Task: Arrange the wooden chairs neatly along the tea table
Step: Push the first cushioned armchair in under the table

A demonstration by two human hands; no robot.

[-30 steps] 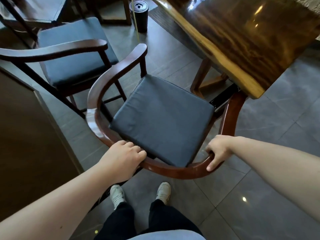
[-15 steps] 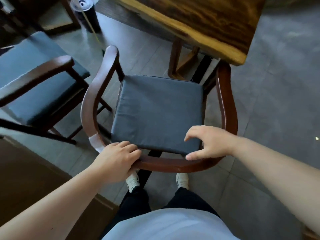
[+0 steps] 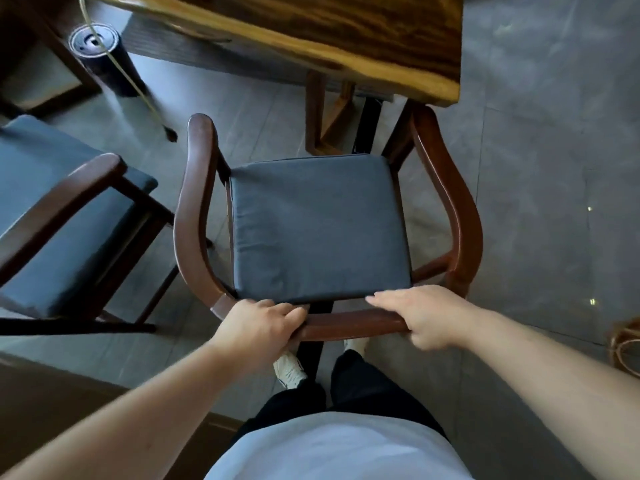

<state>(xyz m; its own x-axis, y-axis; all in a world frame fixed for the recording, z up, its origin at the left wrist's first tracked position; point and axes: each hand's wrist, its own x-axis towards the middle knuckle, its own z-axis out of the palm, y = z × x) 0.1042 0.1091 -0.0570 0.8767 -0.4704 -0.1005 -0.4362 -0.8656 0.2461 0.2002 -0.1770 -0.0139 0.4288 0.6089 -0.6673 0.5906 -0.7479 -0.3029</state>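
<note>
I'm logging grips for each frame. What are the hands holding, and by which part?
Both hands hold the chair by its curved back rail: the left hand closed on it left of centre, the right hand laid over it at the right.

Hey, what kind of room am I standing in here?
Probably a tea room or sitting area: a thick live-edge wooden slab table, dark round-backed wooden armchairs with grey cushions, and a grey tiled floor.

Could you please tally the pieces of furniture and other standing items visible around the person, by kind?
Dark wooden armchairs with grey seat cushions: 2, one held at its back rail by both hands, one to its left.
Glossy striped wooden tea table: 1.
Black cylindrical container on the floor: 1.
Total: 4.
</note>
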